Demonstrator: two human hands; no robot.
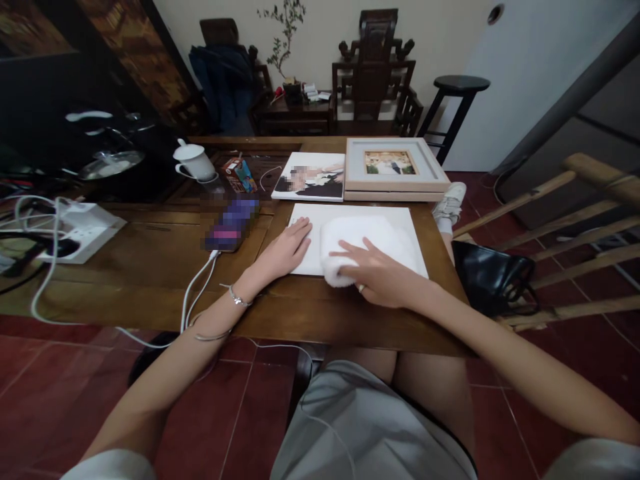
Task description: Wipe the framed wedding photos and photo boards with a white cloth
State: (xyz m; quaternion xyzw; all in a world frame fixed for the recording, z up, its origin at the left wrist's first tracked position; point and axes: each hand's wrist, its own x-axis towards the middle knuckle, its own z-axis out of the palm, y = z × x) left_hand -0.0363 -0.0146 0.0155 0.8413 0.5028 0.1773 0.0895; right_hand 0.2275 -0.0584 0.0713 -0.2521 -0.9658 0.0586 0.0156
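Note:
A flat white panel [309,261] lies on the wooden table in front of me. My left hand [295,245] rests on its left edge, fingers stretched out and holding nothing. Bunched on the panel is a fluffy white cloth [345,233], which hides much of the panel's middle. My right hand [373,273] grips the near side of this cloth, its fingers laid over the top. Whether the panel's underside is a frame or a canvas, I cannot tell.
Behind the panel lie a photo print [310,177] and stacked picture frames [425,167]. Leftward are a phone [231,225] on a white cable, a small box [240,175], a lidded white cup [195,163] and a power strip [90,230]. A wooden chair [575,233] stands right.

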